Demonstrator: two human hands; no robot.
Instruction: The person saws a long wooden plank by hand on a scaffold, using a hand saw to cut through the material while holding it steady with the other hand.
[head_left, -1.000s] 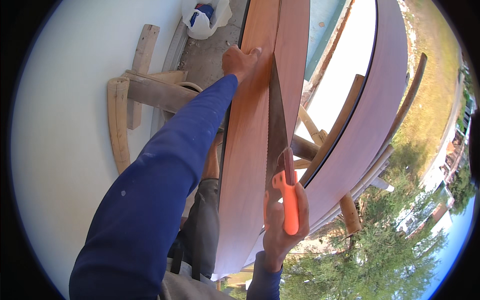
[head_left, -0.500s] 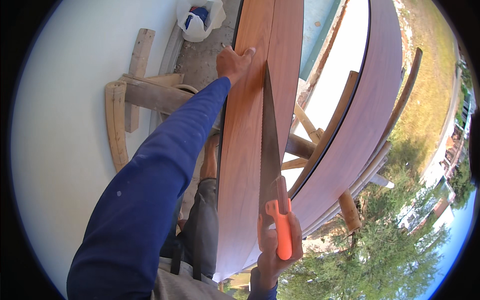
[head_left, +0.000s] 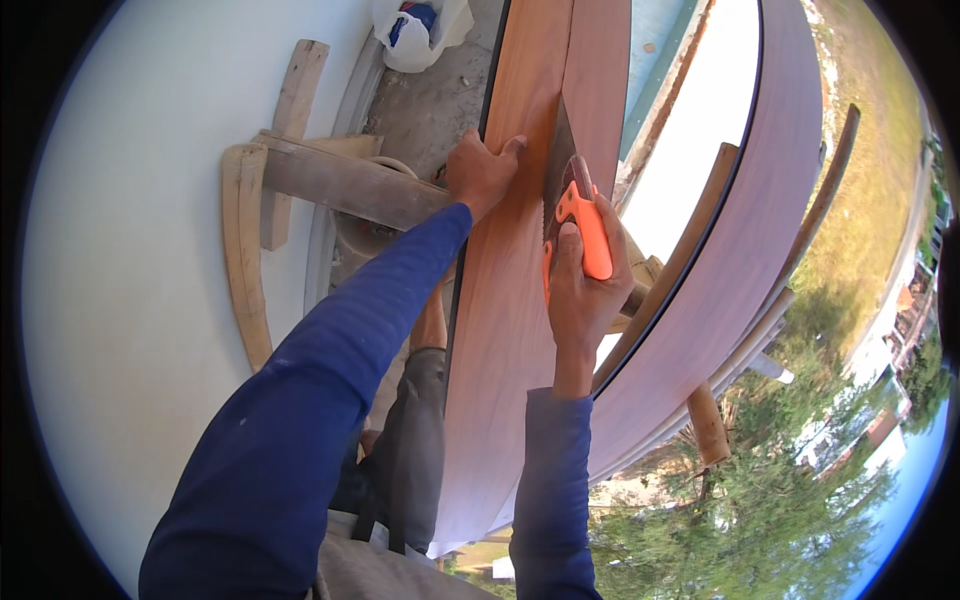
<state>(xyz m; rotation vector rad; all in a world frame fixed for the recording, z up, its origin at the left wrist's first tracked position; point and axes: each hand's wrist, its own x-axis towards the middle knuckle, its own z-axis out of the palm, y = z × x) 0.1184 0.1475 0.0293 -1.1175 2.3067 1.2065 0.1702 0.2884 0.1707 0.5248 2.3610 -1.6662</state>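
Note:
My right hand (head_left: 580, 290) is closed round the orange handle of a handsaw (head_left: 594, 237). The saw's dark blade lies in a long cut line in a reddish-brown wood-grain board (head_left: 500, 320), and much of it is out of sight below the surface or behind the handle. Farther up and to the left, my left hand (head_left: 482, 172) clasps the board's left edge, thumb on the top face and fingers over the side. The cut runs on beyond the blade toward the board's far end.
A second wood-grain board (head_left: 690, 300) lies to the right, over rough wooden poles (head_left: 708, 425). At left, a timber trestle (head_left: 345, 180) stands by a white wall (head_left: 150, 250). A white plastic bag (head_left: 425, 40) sits on the floor beyond. Trees and grass show at right.
My right hand has pushed the saw forward along the cut, away from me, so less blade shows. My left hand keeps its grip on the board. The whole view has shifted slightly.

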